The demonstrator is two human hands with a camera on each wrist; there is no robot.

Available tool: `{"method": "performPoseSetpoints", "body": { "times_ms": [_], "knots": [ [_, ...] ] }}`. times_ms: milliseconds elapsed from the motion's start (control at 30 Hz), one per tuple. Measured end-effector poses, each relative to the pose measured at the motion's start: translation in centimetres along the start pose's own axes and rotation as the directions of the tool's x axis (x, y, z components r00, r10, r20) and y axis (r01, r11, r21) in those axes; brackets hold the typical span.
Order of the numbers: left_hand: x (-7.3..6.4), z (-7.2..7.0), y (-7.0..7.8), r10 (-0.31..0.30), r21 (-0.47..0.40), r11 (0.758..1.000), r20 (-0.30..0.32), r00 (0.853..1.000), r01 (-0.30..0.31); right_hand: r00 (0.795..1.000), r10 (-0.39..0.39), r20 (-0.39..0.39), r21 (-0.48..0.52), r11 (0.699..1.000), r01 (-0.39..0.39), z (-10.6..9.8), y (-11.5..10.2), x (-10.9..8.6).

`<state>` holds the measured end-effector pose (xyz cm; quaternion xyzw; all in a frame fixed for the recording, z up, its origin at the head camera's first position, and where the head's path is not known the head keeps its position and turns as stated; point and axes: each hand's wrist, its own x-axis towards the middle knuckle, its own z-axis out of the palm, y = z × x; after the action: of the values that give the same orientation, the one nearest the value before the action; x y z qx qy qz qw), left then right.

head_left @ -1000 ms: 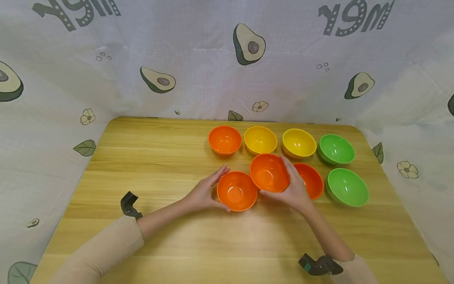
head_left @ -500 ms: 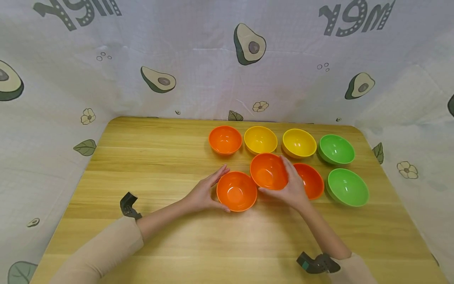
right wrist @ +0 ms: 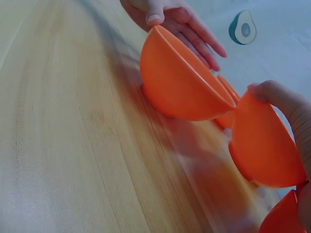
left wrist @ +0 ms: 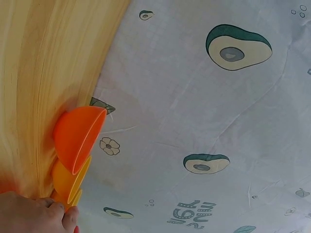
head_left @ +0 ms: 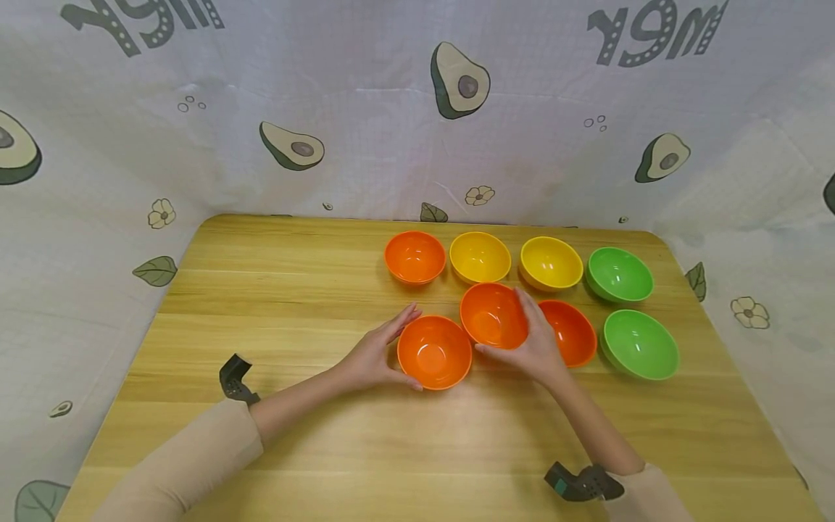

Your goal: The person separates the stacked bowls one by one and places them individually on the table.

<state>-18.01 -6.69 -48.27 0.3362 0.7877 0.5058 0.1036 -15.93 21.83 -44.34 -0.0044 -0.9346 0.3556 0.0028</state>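
In the head view, my left hand point(head_left: 375, 355) holds the left side of an orange bowl point(head_left: 435, 353) on the table, thumb at the near rim and fingers at the far side. In the right wrist view, that thumb touches the rim and the fingers reach out behind it. My right hand point(head_left: 538, 344) grips a second orange bowl point(head_left: 493, 317) from its right, thumb in front and fingers behind. This bowl tilts and seems slightly off the table, its left edge against the first bowl. Partly behind my right hand sits a red-orange bowl point(head_left: 574, 333).
Along the back stand an orange bowl point(head_left: 414, 258), two yellow bowls point(head_left: 479, 257) point(head_left: 551, 263) and a green bowl point(head_left: 618, 274). Another green bowl point(head_left: 639, 344) stands in front at the right. The wooden table point(head_left: 280, 290) ends at a patterned cloth point(head_left: 365, 145) behind.
Almost everything holds still. My right hand and wrist have shifted very slightly left with the tilted orange bowl; my left hand keeps its place at the other bowl.
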Motion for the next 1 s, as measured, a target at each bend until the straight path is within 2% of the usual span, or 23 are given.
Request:
{"method": "performPoseSetpoints", "body": {
  "times_ms": [400,567,1000],
  "knots": [
    [-0.12,-0.11,0.24,-0.014,0.016,1.0,-0.004,1.0,0.014,1.0,-0.006,0.019,-0.032,0.999,0.007,0.15,0.11,0.12],
    [-0.17,-0.14,0.22,0.0,0.024,1.0,-0.009,1.0,0.001,1.0,-0.027,0.014,-0.048,0.998,0.028,0.22,0.13,0.11],
    [-0.44,-0.24,0.11,0.015,0.036,0.999,-0.01,1.0,-0.014,0.998,-0.056,0.029,-0.162,0.985,0.06,0.73,0.49,0.31]
  ]
}}
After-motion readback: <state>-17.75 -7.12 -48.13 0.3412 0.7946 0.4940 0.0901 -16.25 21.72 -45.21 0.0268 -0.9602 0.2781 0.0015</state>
